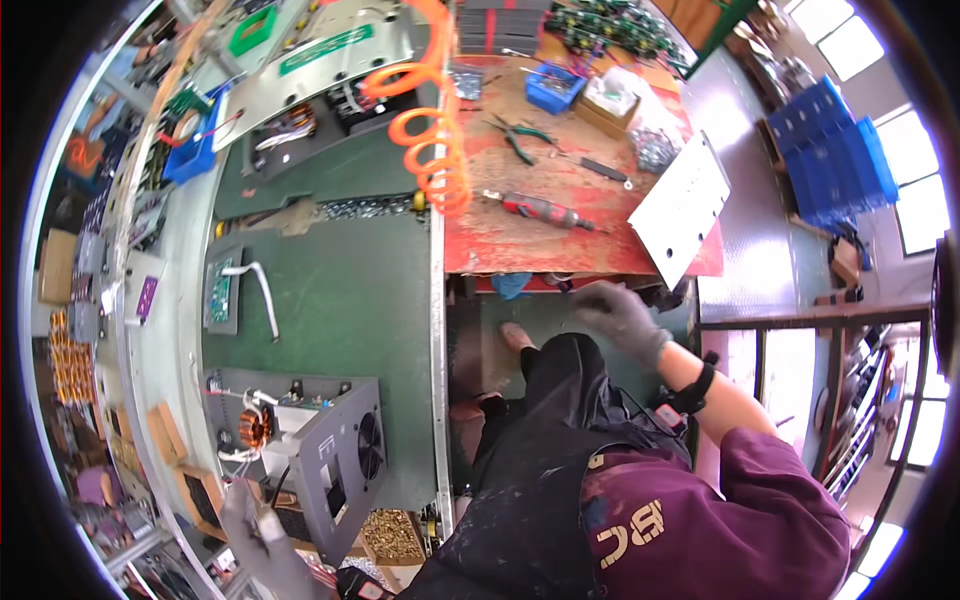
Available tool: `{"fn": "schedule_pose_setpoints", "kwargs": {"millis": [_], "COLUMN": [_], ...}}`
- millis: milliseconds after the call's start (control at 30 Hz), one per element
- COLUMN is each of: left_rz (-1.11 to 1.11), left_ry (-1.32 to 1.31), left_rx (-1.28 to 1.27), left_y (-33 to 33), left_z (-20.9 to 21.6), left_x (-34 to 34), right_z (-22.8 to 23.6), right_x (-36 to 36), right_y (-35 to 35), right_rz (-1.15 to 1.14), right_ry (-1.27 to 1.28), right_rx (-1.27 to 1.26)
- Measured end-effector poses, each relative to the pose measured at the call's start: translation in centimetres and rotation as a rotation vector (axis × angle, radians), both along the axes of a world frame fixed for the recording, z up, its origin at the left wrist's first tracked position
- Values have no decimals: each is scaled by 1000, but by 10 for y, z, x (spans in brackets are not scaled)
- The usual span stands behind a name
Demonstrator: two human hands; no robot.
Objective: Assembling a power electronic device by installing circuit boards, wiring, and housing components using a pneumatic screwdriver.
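My left hand (262, 548), in a grey glove, is at the lower left beside a grey metal equipment case (345, 465). Its fingers point toward the case's open side and look apart; I see nothing held in them. Inside the case sits a copper-wound coil (255, 428) with white wires around it, and a black fan (371, 446) is set in the side panel. My right hand (622, 322), also gloved in grey, hovers over my lap near the red table's edge. Its fingers are loosely bent and apart, with nothing visible in them.
The worn red table (480, 245) bears a red-and-grey power screwdriver (540, 210), green-handled pliers (520, 140), a blue bin (553, 90) and a white panel (680, 212). An orange coiled hose (435, 150) hangs above. A circuit board (220, 290) lies on the green bench (330, 300).
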State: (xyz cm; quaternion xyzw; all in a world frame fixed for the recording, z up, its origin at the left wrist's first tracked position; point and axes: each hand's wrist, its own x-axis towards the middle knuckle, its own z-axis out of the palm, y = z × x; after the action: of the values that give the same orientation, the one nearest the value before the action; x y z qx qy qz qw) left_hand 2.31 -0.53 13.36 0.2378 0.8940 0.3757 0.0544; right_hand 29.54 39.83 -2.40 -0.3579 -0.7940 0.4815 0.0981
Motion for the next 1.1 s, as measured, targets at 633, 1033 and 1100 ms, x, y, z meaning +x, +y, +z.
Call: {"fn": "schedule_pose_setpoints", "kwargs": {"millis": [633, 1033, 1100], "left_rz": [-180, -178, -197], "left_ry": [-837, -794, -783], "left_rx": [-738, -947, -937], "left_y": [58, 44, 50], "left_z": [-149, -180, -183], "left_x": [233, 257, 258], "right_z": [9, -15, 16], "right_x": [328, 701, 718], "right_y": [112, 80, 116], "right_rz": [633, 488, 420], "right_ry": [-1120, -2154, -2085], "right_rx": [-618, -297, -184]}}
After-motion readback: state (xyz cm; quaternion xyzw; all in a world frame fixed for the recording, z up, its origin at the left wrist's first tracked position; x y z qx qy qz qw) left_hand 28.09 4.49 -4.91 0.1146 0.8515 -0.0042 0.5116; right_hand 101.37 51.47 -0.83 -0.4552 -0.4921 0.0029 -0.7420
